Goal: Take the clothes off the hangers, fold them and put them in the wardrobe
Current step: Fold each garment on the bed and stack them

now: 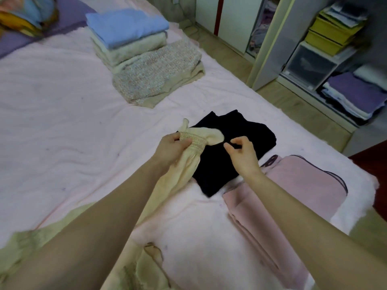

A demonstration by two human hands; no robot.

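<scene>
On the bed [62,97], folded stacks lie far left and a black folded top [234,151] mid-right, beside the open wardrobe [326,59]. The cream garment [171,185] trails from near left up to its smocked cuff, gripped by the left hand [173,149]. The right hand [240,152] hovers just beside, fingers curled, holding nothing; the loose length could bunch or disturb the black top.

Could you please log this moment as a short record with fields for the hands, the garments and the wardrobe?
left hand: left hand grips the smocked cuff of the cream-yellow fabric garment
right hand: right hand hovers with curled fingers over the folded black garment, holding nothing
folded stack: blue folded top on cream and speckled pieces
nearby: folded pink garment on the pink bedspread
wardrobe: open wardrobe, shelves filled
</scene>
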